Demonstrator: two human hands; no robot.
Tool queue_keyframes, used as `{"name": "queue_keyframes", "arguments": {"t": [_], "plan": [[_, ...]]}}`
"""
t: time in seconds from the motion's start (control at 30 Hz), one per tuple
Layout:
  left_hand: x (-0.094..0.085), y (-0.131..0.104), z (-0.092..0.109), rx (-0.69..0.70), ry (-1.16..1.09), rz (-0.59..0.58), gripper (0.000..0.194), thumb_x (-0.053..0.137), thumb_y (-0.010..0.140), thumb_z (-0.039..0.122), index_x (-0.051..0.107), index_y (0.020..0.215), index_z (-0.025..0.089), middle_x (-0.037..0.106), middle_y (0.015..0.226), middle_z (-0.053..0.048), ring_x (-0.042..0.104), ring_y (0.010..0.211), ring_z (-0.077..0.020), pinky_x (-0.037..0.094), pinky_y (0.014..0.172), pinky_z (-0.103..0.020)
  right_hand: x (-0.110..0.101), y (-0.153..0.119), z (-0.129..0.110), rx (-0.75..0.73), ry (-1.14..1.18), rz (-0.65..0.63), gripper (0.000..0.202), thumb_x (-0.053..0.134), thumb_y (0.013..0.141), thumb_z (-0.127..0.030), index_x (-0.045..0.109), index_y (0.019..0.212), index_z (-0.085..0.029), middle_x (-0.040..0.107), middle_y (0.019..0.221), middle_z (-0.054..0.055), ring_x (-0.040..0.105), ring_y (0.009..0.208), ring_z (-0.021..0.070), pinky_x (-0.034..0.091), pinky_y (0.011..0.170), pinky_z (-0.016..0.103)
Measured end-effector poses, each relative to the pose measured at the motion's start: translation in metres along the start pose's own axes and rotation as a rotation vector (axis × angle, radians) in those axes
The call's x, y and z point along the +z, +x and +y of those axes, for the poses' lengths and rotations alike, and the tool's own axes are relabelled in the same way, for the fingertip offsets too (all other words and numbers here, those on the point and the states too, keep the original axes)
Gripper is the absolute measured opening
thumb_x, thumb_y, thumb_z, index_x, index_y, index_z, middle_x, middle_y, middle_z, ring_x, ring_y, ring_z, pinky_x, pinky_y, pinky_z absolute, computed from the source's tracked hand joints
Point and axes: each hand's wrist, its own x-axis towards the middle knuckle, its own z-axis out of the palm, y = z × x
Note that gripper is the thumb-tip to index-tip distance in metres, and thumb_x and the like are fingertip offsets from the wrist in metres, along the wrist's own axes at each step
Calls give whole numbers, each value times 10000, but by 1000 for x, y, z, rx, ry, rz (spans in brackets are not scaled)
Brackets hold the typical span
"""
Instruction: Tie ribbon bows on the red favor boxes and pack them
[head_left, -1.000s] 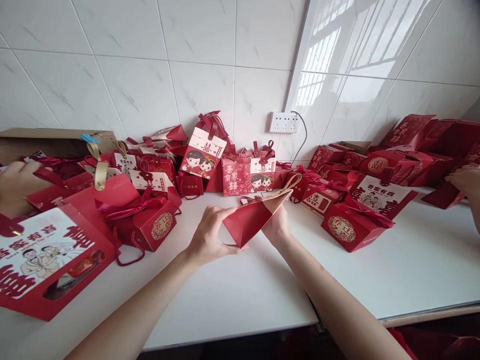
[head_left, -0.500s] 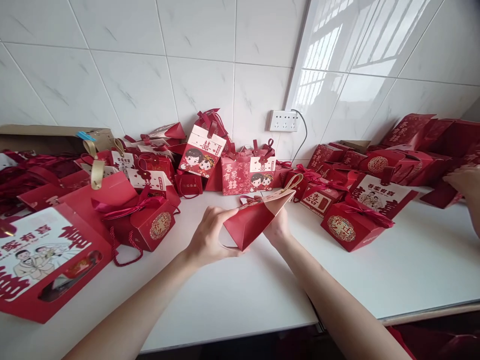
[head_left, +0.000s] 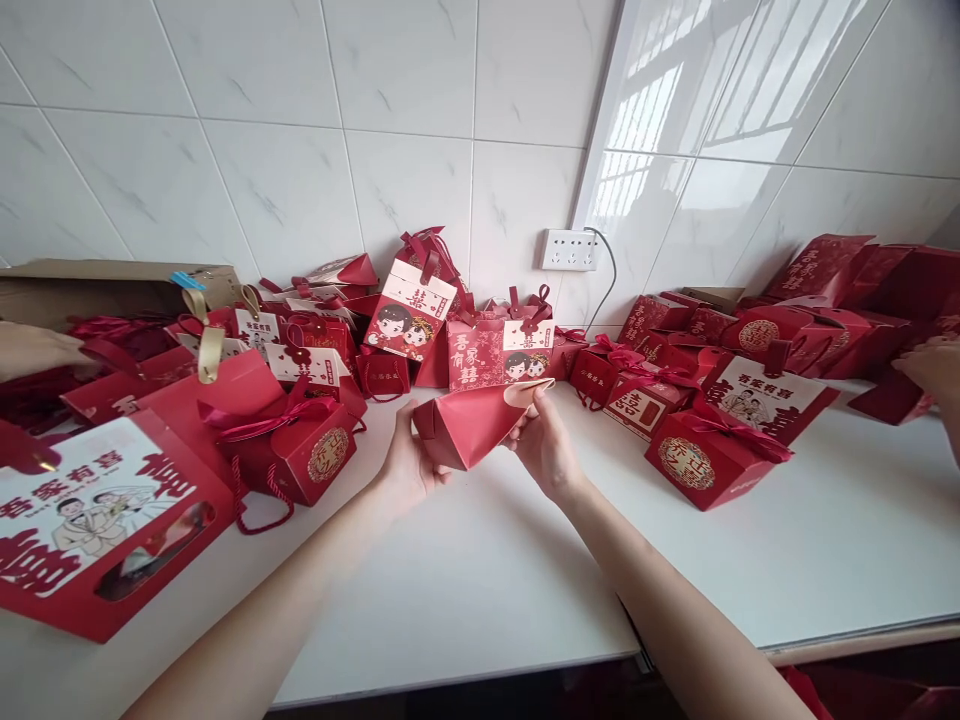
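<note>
At the centre of the frame, a red box (head_left: 472,425) looks partly folded, its mouth open; the left hand (head_left: 411,462) curls round one side, the right hand (head_left: 551,448) pinches the other; at left, a ribboned box (head_left: 311,460) looks closed

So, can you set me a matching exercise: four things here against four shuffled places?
1. White plastic socket strip
2. Brown cardboard box
3. Red paper box with pale flap
4. Red carton with cut-out window

A. Between left hand and right hand
B. Front left, on white table
C. Mounted on tiled wall
D. Back left, behind red packaging

Pairs: 1-C, 2-D, 3-A, 4-B
</note>
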Motion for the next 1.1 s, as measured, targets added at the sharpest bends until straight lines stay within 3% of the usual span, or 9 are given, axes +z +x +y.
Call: {"name": "queue_keyframes", "arguments": {"t": [0.1,0.2,0.3,0.4,0.47,0.7,1.1], "plan": [[3,-1,-1,-107,-45,25,450,398,760,611,510,688,181,531,494,13,395,321,-94,337,326,-225,1,-1,1,-13,-43,0,380,587,738,-553,573,618,-192,559,516,-18,495,474,117,393,494,247],[4,-2,-5,87,-24,-37,415,454,774,562,575,828,168,631,660,-33,524,465,-119,450,432,-241,2,-2,1,-33,-45,90,363,560,748,-568,618,794,-212,658,716,6,593,639,160,447,580,270],[0,0,-9,309,52,-113,387,528,778,487,570,1001,174,660,965,-78,627,784,-166,532,674,-286,2,-3,0,-51,-8,41,420,526,738,-621,616,875,-234,679,895,14,622,822,200,479,671,301],[-7,4,-12,468,249,-203,484,643,724,416,500,1134,204,585,1189,-94,569,1070,-228,517,820,-331,1,-3,2,-120,-18,-23,312,579,748,-502,593,947,-263,662,1016,-8,607,928,200,483,752,311],[-11,5,-14,529,352,-267,586,704,681,364,447,1190,228,547,1254,-99,531,1147,-256,506,871,-364,-2,-2,3,-157,-55,-11,270,594,734,-412,583,958,-262,659,1025,-12,606,927,203,484,772,315],[-19,9,-19,581,507,-460,722,755,641,313,365,1247,274,491,1316,-127,506,1198,-290,475,962,-457,-19,2,1,-245,-243,-38,274,542,642,-242,620,904,-235,680,885,-14,591,811,196,462,740,299],[-24,12,-23,591,537,-495,644,737,670,307,397,1214,250,552,1243,-153,555,1137,-302,471,941,-514,-20,2,3,-281,-310,-138,325,526,638,-223,621,949,-230,666,935,-5,572,846,207,429,809,335]]}}
